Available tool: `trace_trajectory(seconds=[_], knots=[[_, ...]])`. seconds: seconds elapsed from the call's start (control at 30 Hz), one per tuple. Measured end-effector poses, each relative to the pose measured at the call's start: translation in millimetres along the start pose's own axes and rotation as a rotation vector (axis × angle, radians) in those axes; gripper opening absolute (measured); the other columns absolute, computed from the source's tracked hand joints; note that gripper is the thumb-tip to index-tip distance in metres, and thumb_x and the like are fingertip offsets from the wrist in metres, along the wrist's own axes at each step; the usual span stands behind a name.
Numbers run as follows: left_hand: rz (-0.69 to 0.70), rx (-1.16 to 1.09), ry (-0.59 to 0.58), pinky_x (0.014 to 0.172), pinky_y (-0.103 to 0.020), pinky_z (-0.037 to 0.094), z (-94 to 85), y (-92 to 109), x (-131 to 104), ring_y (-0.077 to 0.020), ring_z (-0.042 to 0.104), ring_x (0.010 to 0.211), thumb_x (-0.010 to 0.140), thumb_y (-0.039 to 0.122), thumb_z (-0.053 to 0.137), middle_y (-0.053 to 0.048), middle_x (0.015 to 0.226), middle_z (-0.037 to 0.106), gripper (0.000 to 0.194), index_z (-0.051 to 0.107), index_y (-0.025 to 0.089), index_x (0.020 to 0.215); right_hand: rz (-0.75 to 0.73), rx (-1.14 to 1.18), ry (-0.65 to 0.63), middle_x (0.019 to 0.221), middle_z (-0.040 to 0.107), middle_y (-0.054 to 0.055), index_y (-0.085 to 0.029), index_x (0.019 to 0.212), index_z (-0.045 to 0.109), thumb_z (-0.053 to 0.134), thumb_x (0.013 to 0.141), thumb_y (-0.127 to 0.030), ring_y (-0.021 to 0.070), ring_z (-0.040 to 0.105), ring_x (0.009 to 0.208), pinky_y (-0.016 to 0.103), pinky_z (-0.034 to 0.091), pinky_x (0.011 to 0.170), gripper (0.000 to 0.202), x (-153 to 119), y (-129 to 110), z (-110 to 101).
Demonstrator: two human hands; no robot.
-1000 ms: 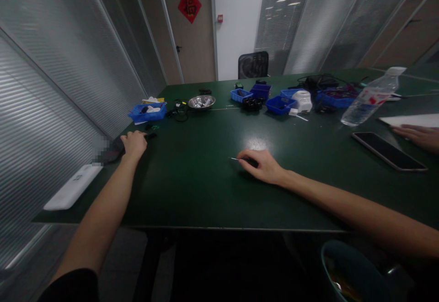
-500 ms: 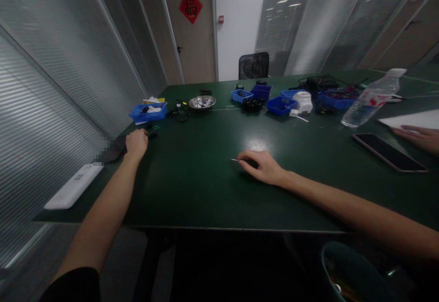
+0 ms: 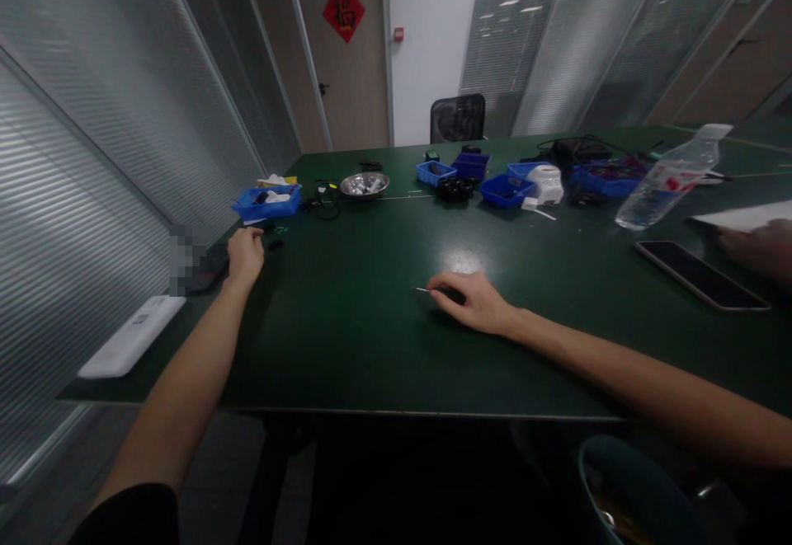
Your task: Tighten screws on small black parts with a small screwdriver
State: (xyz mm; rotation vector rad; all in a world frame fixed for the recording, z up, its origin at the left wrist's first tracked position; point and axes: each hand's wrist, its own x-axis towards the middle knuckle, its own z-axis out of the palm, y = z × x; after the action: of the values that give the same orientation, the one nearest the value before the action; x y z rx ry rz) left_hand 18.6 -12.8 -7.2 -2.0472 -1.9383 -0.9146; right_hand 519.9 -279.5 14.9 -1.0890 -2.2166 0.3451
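My right hand (image 3: pixel 473 302) rests on the green table (image 3: pixel 346 347), thumb and forefinger pinched on a thin silvery pin (image 3: pixel 421 288) that points left. Out at the table's left side is my left hand (image 3: pixel 246 254), fingers curled and pointing away from me; whatever it may hold is hidden. A dark object (image 3: pixel 214 269) lies just left of that hand, partly blurred out. Small dark pieces (image 3: pixel 275 245) are to its right, and a blue tray (image 3: pixel 267 201) with white and dark items stands beyond it.
A white case (image 3: pixel 133 337) lies at the left edge. Farther back are a metal bowl (image 3: pixel 365 185), blue bins (image 3: pixel 507 190) and cables. To the right are a tilted bottle (image 3: pixel 674 178), a phone (image 3: pixel 702 275) and another person's hand (image 3: pixel 761 248) by white paper (image 3: pixel 742 217).
The fingers of my left hand have shifted slightly left, uncovering more of the dark pieces. The other person's hand has moved at the paper. My right hand stays in place.
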Motion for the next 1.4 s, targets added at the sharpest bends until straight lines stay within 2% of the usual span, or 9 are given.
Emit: trace_trajectory(seconds=[0.13,0.27,0.43,0.67,0.97,1.23,1.33,1.4], knots=[[0.014,-0.041,-0.013,0.106,-0.041,0.047,-4.8,10.3,-1.1,-0.0306,0.063,0.111,0.097,0.017,0.046,-0.017,0.115,0.067,0.027,0.071,0.014,0.107,-0.002,0.002,0.001,0.096,0.075,0.004,-0.019,0.113,0.070,0.056,0.106,-0.033,0.0155,0.067,0.074,0.030,0.050,0.069,0.021,0.2,-1.1,-0.2],[0.044,-0.049,0.025,0.108,-0.041,0.046,-9.8,20.0,-5.5,-0.0310,0.061,0.118,0.099,0.022,0.046,-0.019,0.130,0.061,0.026,0.070,0.016,0.109,-0.019,0.000,0.006,0.095,0.076,0.005,-0.019,0.112,0.070,0.056,0.106,-0.033,0.0158,0.067,0.073,0.030,0.050,0.069,0.021,0.5,-0.9,0.4],[0.002,-0.092,0.003,0.104,-0.038,0.047,-11.2,20.5,-4.6,-0.0281,0.066,0.107,0.100,0.025,0.048,-0.015,0.115,0.071,0.031,0.069,0.014,0.119,-0.012,-0.007,-0.011,0.094,0.075,0.004,-0.020,0.113,0.070,0.056,0.106,-0.034,0.0151,0.067,0.072,0.029,0.050,0.067,0.021,0.3,0.9,0.7],[-0.080,-0.152,-0.066,0.094,-0.035,0.053,-8.5,20.6,0.7,-0.0259,0.070,0.095,0.092,0.023,0.058,-0.014,0.101,0.075,0.032,0.075,0.011,0.116,-0.017,-0.015,0.002,0.094,0.076,0.004,-0.019,0.112,0.070,0.056,0.106,-0.034,0.0149,0.067,0.072,0.029,0.049,0.067,0.021,0.0,0.8,1.4],[-0.138,-0.270,-0.043,0.084,-0.032,0.057,-9.6,25.2,-0.1,-0.0245,0.073,0.087,0.088,0.027,0.066,-0.014,0.094,0.077,0.033,0.078,0.008,0.112,-0.008,-0.016,-0.009,0.096,0.076,0.004,-0.020,0.114,0.070,0.057,0.106,-0.035,0.0153,0.067,0.073,0.030,0.050,0.068,0.022,-0.6,2.7,1.7],[-0.075,-0.196,-0.072,0.087,-0.032,0.055,-0.9,20.2,0.2,-0.0255,0.072,0.091,0.089,0.036,0.065,-0.011,0.098,0.077,0.034,0.078,0.014,0.112,-0.006,-0.027,-0.015,0.099,0.076,0.005,-0.020,0.114,0.070,0.057,0.105,-0.034,0.0155,0.068,0.074,0.030,0.051,0.068,0.022,0.8,1.5,1.9],[-0.031,-0.123,-0.036,0.093,-0.037,0.053,4.2,15.9,-0.8,-0.0294,0.070,0.100,0.089,0.040,0.067,-0.013,0.108,0.076,0.033,0.080,0.017,0.108,-0.007,-0.022,-0.023,0.101,0.076,0.005,-0.020,0.114,0.070,0.056,0.106,-0.035,0.0157,0.069,0.075,0.030,0.052,0.069,0.022,1.0,1.1,1.9],[-0.044,-0.093,-0.057,0.095,-0.038,0.052,7.7,13.6,-1.5,-0.0308,0.069,0.103,0.089,0.040,0.068,-0.014,0.112,0.076,0.031,0.081,0.018,0.106,-0.010,-0.025,-0.022,0.100,0.076,0.005,-0.021,0.114,0.070,0.056,0.106,-0.035,0.0162,0.069,0.076,0.030,0.052,0.071,0.021,1.0,0.9,2.1]])
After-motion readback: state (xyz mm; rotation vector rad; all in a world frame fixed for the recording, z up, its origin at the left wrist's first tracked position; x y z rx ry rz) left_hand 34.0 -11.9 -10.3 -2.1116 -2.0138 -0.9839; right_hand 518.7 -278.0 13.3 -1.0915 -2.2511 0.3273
